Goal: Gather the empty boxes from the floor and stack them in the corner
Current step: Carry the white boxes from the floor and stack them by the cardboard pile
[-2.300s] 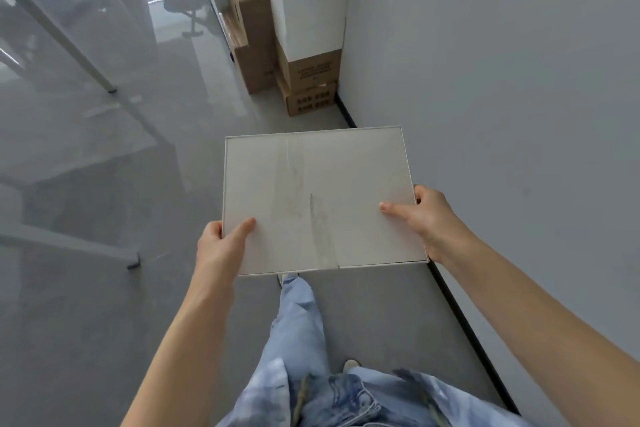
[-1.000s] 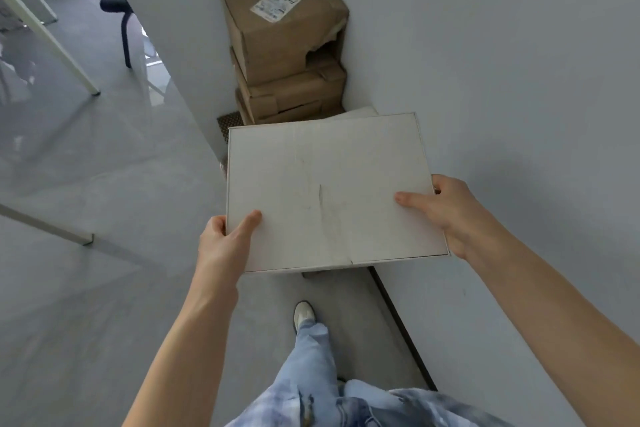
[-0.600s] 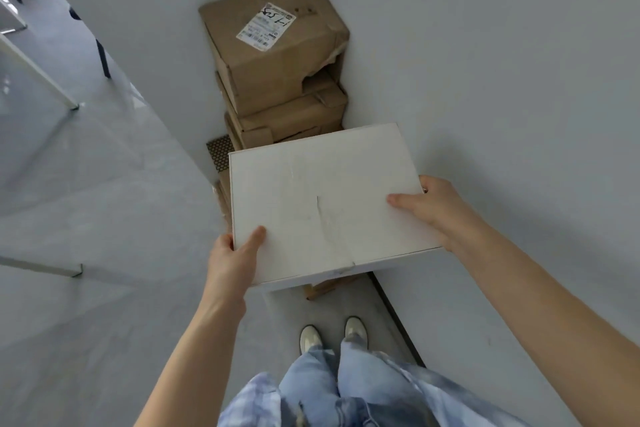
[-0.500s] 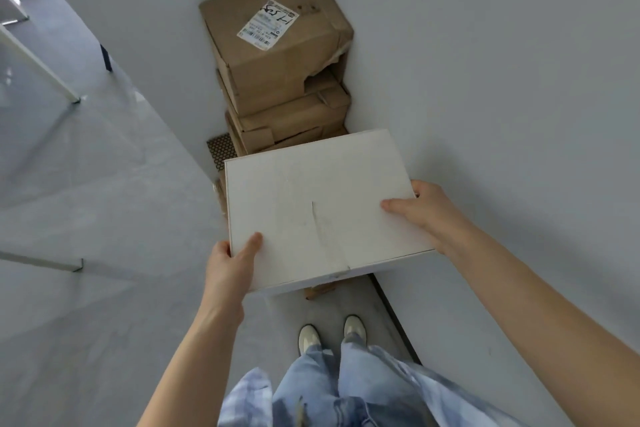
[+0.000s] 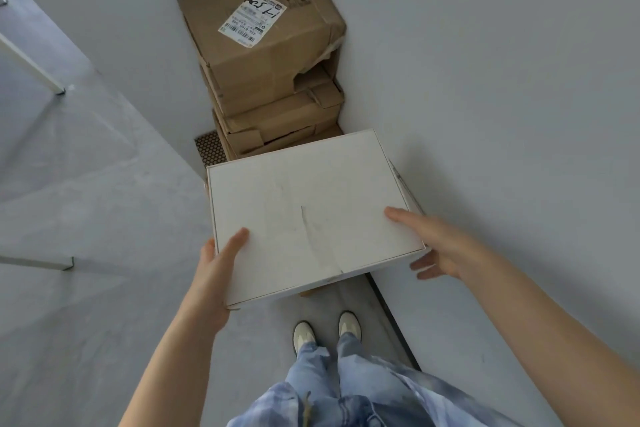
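Here the white box (image 5: 311,215) is flat and scuffed (a dark crease down its lid). Left hand (image 5: 216,274) grips its corner; the right hand (image 5: 440,246), clamped before, has loosened, fingers straight.

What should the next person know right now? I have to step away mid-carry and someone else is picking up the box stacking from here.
Left hand: grips the white box at its near left corner, thumb on top.
Right hand: on the box's right edge, thumb on top, fingers loosening underneath.
White box: flat, in front of the brown stack in the corner; whether it rests on anything is hidden.
Done: box brought to the corner.
Left: set it down, then fetch any remaining boxes.
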Tool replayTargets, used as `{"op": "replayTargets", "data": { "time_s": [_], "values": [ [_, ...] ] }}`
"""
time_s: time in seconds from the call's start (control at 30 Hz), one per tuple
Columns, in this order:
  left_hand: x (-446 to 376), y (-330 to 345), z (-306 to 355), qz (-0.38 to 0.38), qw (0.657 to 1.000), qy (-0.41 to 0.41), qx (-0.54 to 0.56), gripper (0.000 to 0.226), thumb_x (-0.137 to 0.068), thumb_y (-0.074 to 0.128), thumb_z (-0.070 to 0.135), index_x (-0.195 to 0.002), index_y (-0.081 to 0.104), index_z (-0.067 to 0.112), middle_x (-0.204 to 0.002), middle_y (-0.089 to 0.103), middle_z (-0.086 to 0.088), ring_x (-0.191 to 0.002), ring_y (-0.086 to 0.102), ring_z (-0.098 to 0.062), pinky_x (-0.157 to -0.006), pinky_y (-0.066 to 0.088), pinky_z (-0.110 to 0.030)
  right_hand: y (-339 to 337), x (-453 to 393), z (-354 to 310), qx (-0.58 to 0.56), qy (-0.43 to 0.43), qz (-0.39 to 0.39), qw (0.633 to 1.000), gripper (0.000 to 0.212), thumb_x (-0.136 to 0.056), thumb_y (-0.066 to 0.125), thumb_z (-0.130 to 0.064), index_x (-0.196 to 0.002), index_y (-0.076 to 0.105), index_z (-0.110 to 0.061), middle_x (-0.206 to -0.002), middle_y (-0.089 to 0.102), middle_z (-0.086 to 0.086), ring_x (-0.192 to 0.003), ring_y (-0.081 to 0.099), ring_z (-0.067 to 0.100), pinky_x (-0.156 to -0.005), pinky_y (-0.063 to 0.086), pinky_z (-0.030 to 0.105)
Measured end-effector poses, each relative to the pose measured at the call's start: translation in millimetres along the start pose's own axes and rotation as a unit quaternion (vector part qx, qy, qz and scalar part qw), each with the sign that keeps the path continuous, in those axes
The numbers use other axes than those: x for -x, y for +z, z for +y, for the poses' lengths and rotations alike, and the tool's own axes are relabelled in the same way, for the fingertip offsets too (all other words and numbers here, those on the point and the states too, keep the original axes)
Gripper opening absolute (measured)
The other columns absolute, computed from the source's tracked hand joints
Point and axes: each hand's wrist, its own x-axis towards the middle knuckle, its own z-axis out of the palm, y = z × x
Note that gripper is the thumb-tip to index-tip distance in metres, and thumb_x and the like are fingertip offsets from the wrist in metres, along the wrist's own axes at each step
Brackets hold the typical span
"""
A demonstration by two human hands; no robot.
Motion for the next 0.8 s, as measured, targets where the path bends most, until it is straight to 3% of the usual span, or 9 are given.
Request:
{"op": "replayTargets", "data": {
  "time_s": [0.07,0.27,0.43,0.53,0.7,0.8],
  "values": [
    [-0.6,6.1,1.9,-0.017,1.000,-0.003,0.005,0.045,-0.091,0.061,0.048,-0.130,0.047,0.033,-0.117,0.065,0.000,-0.099,0.064,-0.026,-0.059,0.047,-0.033,-3.9,-1.0,3.1,-0.077,0.008,-0.038,0.996,0.067,-0.064,0.076,-0.063,-0.112,0.060,-0.018,-0.107,0.060,0.010,-0.091,0.066,0.035,-0.081,0.057,0.047],
    [3.1,42.8,4.1,-0.026,0.999,-0.006,0.026,0.045,-0.092,0.057,0.051,-0.134,0.047,0.037,-0.119,0.068,0.002,-0.098,0.065,-0.027,-0.049,0.047,-0.027,-18.5,-15.1,-11.7,-0.238,-0.060,0.021,0.969,0.044,-0.080,0.075,-0.034,-0.117,0.059,-0.015,-0.113,0.060,0.006,-0.091,0.058,0.018,-0.089,0.054,0.045],
    [-0.9,66.2,6.5,-0.020,0.999,0.001,0.036,0.049,-0.092,0.058,0.051,-0.135,0.044,0.034,-0.122,0.066,0.002,-0.104,0.065,-0.026,-0.072,0.054,-0.043,-33.9,-24.7,-12.0,-0.278,-0.052,0.039,0.959,0.047,-0.080,0.075,-0.033,-0.119,0.057,-0.013,-0.121,0.046,0.007,-0.100,0.050,0.019,-0.093,0.051,0.049],
    [-5.2,73.6,9.4,-0.026,1.000,-0.003,0.018,0.049,-0.091,0.060,0.051,-0.134,0.043,0.038,-0.118,0.066,0.004,-0.105,0.065,-0.027,-0.075,0.056,-0.053,-37.6,-30.3,-10.3,-0.312,-0.030,0.022,0.949,0.061,-0.080,0.074,-0.038,-0.129,0.051,-0.011,-0.121,0.041,0.010,-0.117,0.044,0.028,-0.083,0.053,0.050],
    [-7.2,81.7,9.0,-0.017,1.000,0.003,0.021,0.050,-0.091,0.060,0.050,-0.135,0.040,0.039,-0.118,0.065,0.006,-0.105,0.065,-0.026,-0.074,0.057,-0.053,-37.3,-32.5,-11.2,-0.383,-0.029,-0.018,0.923,0.036,-0.088,0.067,-0.032,-0.114,0.055,-0.012,-0.107,0.055,0.013,-0.106,0.056,0.033,-0.090,0.050,0.054],
    [-8.5,82.8,7.8,-0.015,0.999,0.004,0.029,0.053,-0.091,0.060,0.048,-0.137,0.036,0.037,-0.120,0.063,0.005,-0.107,0.064,-0.024,-0.085,0.055,-0.053,-34.9,-32.7,-12.2,-0.397,-0.031,-0.020,0.917,0.033,-0.089,0.066,-0.032,-0.112,0.055,-0.012,-0.104,0.056,0.011,-0.106,0.057,0.033,-0.078,0.051,0.052]
  ]
}}
